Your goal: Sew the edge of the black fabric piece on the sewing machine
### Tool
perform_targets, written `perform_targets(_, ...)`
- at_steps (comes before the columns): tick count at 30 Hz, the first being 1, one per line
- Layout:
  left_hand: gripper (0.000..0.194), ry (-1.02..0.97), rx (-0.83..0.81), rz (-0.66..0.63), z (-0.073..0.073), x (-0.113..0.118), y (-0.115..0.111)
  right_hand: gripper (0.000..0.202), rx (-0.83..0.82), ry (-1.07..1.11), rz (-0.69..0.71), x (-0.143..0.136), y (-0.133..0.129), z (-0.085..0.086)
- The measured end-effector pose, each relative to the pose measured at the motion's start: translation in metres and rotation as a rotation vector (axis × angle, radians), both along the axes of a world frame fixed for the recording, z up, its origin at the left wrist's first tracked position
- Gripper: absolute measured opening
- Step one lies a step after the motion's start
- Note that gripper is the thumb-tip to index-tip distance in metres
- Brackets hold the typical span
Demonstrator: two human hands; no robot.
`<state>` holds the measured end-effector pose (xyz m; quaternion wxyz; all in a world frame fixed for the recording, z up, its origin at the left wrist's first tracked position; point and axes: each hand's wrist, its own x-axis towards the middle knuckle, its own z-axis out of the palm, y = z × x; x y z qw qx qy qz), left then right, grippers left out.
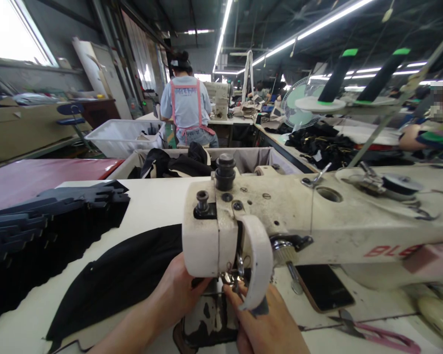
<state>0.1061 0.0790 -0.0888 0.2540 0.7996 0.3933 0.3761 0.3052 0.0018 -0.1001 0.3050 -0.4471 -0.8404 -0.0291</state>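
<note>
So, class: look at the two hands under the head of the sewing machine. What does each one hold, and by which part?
It cannot be told. Both the left hand and right hand reach the needle area of the sewing machine, which hides their fingertips.

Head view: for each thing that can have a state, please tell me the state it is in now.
Left hand: under the machine head, fingers hidden, grip cannot be told.
Right hand: fingertips at the needle area, grip unclear.
Sewing machine: upright on the table, thread running across its top.
Black fabric: lying flat, reaching under the head.
Phone: face up, screen dark.
Scissors: lying on the table, pink handles, blades closed.
Fan: whether it spins cannot be told.
</note>
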Motion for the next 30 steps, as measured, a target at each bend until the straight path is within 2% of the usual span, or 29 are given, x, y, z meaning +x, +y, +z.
perform_targets(5,0.019,0.054,-0.027,-0.074,0.003,-0.002,0.001,0.052,-0.028,0.003,-0.001,-0.003,-0.001,0.002)
perform_targets(10,0.017,0.158,-0.091,-0.145,0.029,-0.016,-0.007,0.053,-0.112,0.013,0.014,0.001,-0.004,0.004)
perform_targets(12,0.029,0.184,-0.121,-0.017,0.037,-0.02,-0.008,0.052,-0.163,0.027,0.024,0.002,-0.005,0.005)
perform_targets(14,0.038,0.189,-0.134,0.198,0.038,-0.016,-0.006,0.052,-0.201,0.05,0.032,0.003,-0.005,0.005)
perform_targets(16,0.034,0.222,-0.133,0.368,0.031,-0.007,-0.001,0.051,-0.217,0.074,0.036,0.002,-0.006,0.005)
perform_targets(19,0.02,0.315,-0.113,0.456,0.017,0.001,0.012,0.049,-0.184,0.094,0.023,0.003,-0.006,0.001)
perform_targets(21,0.013,0.35,-0.097,0.406,0.012,-0.009,0.018,0.049,-0.149,0.096,0.018,0.007,-0.004,-0.003)
perform_targets(24,0.013,0.351,-0.073,0.229,0.02,-0.044,0.012,0.049,-0.125,0.091,0.023,0.012,-0.001,-0.006)
perform_targets(27,0.015,0.311,-0.027,0.089,0.039,-0.072,-0.019,0.049,-0.082,0.111,0.067,0.003,-0.003,-0.002)
perform_targets(30,0.01,0.102,0.098,-0.016,0.051,-0.07,-0.061,0.043,-0.153,0.381,0.125,-0.028,-0.017,0.007)
